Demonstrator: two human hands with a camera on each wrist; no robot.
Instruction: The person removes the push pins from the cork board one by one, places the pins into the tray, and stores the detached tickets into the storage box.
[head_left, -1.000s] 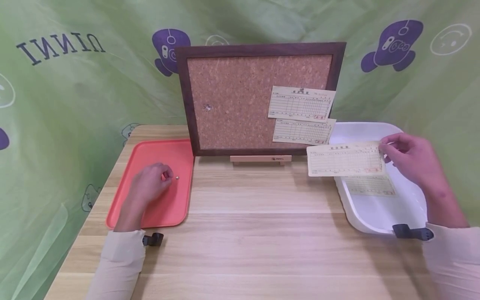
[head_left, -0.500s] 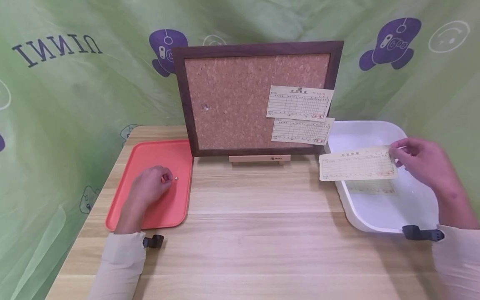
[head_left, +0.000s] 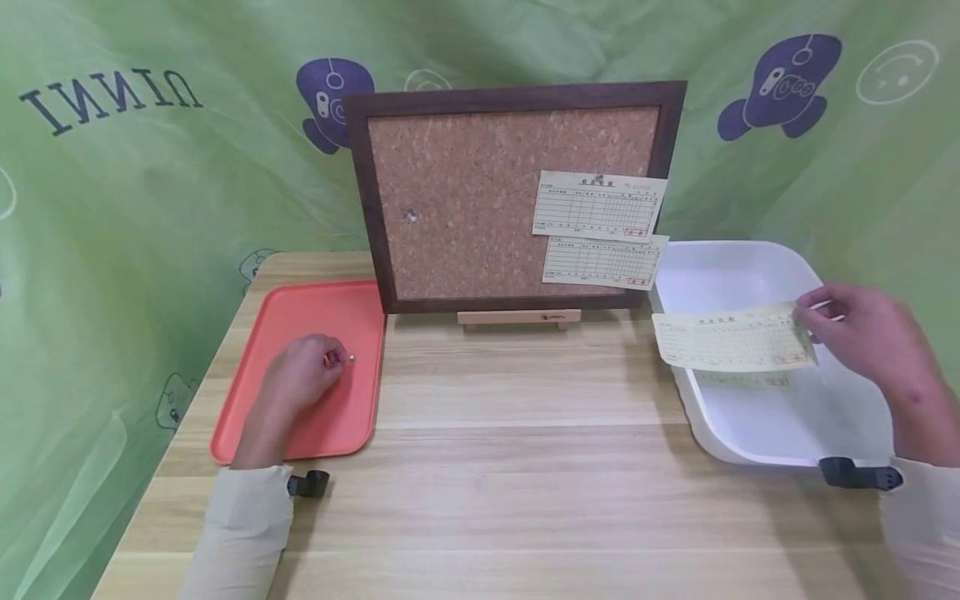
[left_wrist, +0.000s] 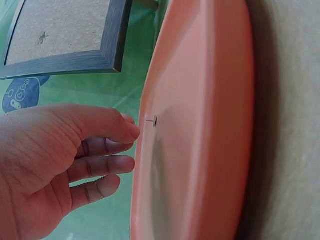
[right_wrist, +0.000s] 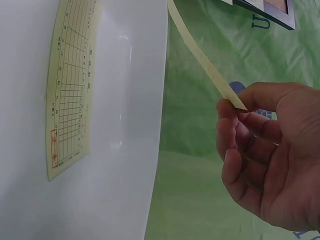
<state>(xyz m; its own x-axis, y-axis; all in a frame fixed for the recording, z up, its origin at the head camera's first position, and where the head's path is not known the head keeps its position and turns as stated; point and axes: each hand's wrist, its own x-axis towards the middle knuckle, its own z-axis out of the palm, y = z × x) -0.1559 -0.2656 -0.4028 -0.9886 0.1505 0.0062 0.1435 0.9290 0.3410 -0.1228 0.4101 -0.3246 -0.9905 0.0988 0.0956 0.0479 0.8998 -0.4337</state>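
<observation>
My right hand (head_left: pixel 870 333) pinches the right end of a pale yellow receipt slip (head_left: pixel 727 337) between thumb and fingertips, above the white basin. Another receipt slip (right_wrist: pixel 70 90) lies inside that basin, partly covered by the held one in the head view. Over the orange tray my left hand (head_left: pixel 303 371) has its fingers loosely bent, with thumb and index close together. Just beyond those fingertips a small metal thumbtack (left_wrist: pixel 155 121) rests on the tray, its pin pointing toward them; a gap shows between. Two receipts (head_left: pixel 600 204) hang overlapping on the corkboard's right side.
The dark-framed corkboard (head_left: pixel 480 183) stands at the back on a wooden support (head_left: pixel 519 317). A shiny tack cluster (head_left: pixel 410 217) sits on its left part. The orange tray (head_left: pixel 367 317) is at the left, the white basin (head_left: pixel 708 446) at the right, both on the wooden table (head_left: pixel 510 500).
My right hand has moved right and slightly down with the receipt, bringing it farther over the basin. My left hand stays over the tray, its fingertips slightly closer to the thumbtack.
</observation>
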